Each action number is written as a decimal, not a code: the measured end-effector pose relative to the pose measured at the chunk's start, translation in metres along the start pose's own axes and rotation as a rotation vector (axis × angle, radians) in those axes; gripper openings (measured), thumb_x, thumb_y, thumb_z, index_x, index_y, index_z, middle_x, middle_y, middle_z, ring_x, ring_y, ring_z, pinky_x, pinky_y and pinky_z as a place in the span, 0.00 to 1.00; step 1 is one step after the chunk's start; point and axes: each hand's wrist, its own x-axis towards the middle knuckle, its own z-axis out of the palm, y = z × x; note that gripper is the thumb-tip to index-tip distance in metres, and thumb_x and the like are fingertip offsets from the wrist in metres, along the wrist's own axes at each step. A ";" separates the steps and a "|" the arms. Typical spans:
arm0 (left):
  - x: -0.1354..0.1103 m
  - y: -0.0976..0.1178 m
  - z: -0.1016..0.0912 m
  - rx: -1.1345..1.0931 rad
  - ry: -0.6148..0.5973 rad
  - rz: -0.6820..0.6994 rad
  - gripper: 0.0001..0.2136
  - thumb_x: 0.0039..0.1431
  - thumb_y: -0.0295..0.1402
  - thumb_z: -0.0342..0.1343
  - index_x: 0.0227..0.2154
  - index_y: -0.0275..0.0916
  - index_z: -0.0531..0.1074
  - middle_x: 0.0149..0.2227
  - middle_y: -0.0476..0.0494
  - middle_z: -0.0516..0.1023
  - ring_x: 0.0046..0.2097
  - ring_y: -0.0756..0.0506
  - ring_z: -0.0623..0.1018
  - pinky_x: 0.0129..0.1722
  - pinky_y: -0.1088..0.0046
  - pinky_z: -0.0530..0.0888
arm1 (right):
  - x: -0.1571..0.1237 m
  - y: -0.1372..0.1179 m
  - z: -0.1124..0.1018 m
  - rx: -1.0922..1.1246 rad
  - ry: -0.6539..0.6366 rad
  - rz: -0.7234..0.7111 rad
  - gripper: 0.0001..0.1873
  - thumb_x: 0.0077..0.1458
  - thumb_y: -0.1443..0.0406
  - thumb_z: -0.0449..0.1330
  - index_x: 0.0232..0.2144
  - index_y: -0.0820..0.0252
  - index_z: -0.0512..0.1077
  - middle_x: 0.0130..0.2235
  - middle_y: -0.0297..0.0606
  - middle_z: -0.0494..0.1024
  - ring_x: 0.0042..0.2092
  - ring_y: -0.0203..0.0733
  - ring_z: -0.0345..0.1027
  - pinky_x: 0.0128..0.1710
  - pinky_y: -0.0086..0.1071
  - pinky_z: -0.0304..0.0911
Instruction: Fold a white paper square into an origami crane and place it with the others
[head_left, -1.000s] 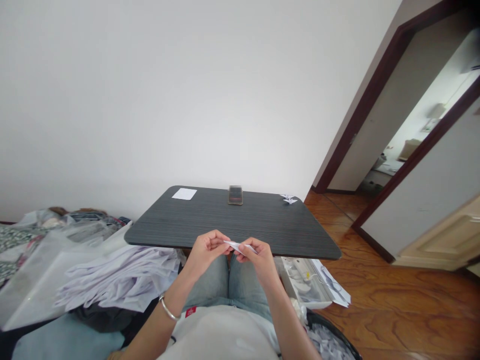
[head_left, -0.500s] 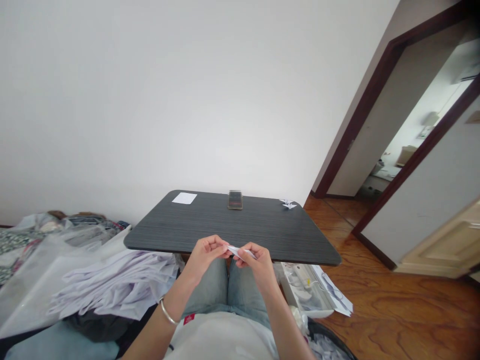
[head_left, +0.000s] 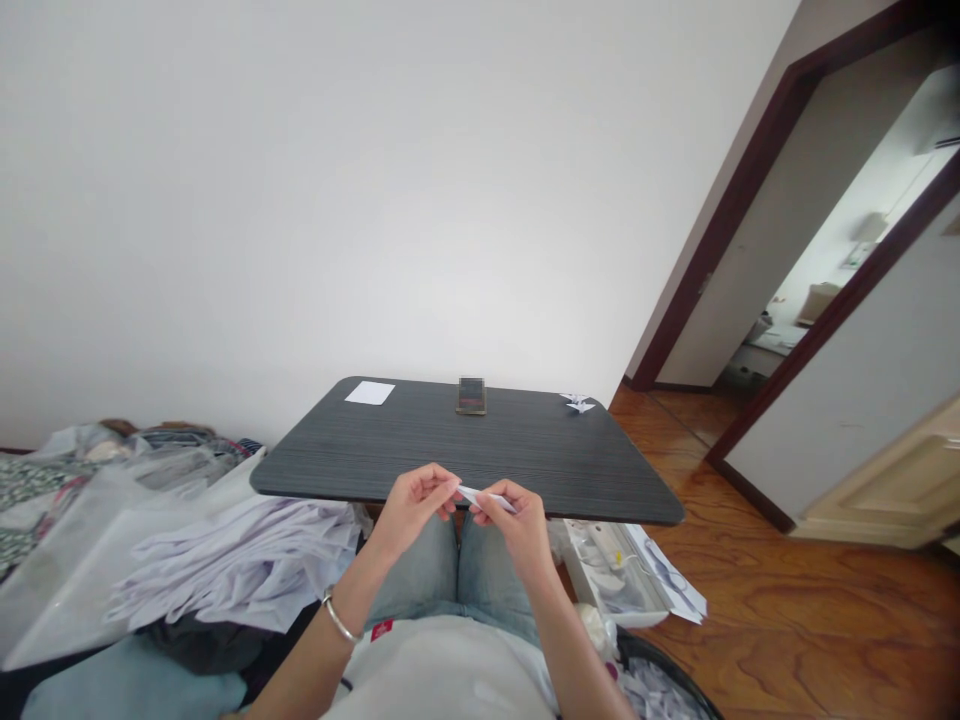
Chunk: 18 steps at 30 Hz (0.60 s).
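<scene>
Both my hands are raised over my lap at the near edge of a dark wood-grain table (head_left: 525,455). My left hand (head_left: 415,505) and my right hand (head_left: 516,520) pinch the two ends of a small folded piece of white paper (head_left: 475,496). The fingers of both hands are closed on it. A silver bangle (head_left: 339,619) is on my left wrist. The paper is held just in front of the table edge, above my jeans.
At the table's far side lie a white sheet of paper (head_left: 370,393), a small dark object (head_left: 471,395) and a folded paper figure (head_left: 577,403). White papers and plastic bags (head_left: 225,560) pile up at left. A tray of items (head_left: 622,580) sits on the wooden floor at right.
The hands stay pinched on the folded paper with only small finger movements. The view shifted slightly up and down.
</scene>
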 end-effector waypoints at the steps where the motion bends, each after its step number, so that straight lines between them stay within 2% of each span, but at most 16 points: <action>1: 0.000 0.000 -0.001 0.050 -0.024 0.004 0.12 0.48 0.40 0.59 0.27 0.33 0.72 0.23 0.47 0.76 0.23 0.52 0.72 0.24 0.77 0.68 | 0.000 0.000 0.000 -0.010 -0.004 -0.002 0.10 0.42 0.60 0.64 0.20 0.61 0.73 0.21 0.36 0.77 0.21 0.37 0.68 0.24 0.29 0.64; 6: 0.002 0.000 -0.003 0.181 -0.062 0.009 0.13 0.50 0.40 0.57 0.24 0.32 0.72 0.23 0.46 0.76 0.23 0.52 0.71 0.24 0.77 0.67 | -0.001 -0.001 0.001 -0.032 -0.024 -0.006 0.10 0.43 0.61 0.64 0.19 0.62 0.72 0.20 0.35 0.77 0.21 0.37 0.68 0.23 0.28 0.64; 18: 0.002 -0.001 -0.005 0.221 -0.099 0.025 0.15 0.54 0.41 0.52 0.25 0.32 0.71 0.23 0.44 0.76 0.23 0.51 0.72 0.25 0.75 0.69 | 0.001 0.003 0.000 -0.021 -0.027 0.014 0.09 0.43 0.62 0.64 0.19 0.63 0.73 0.20 0.36 0.77 0.21 0.35 0.68 0.23 0.27 0.64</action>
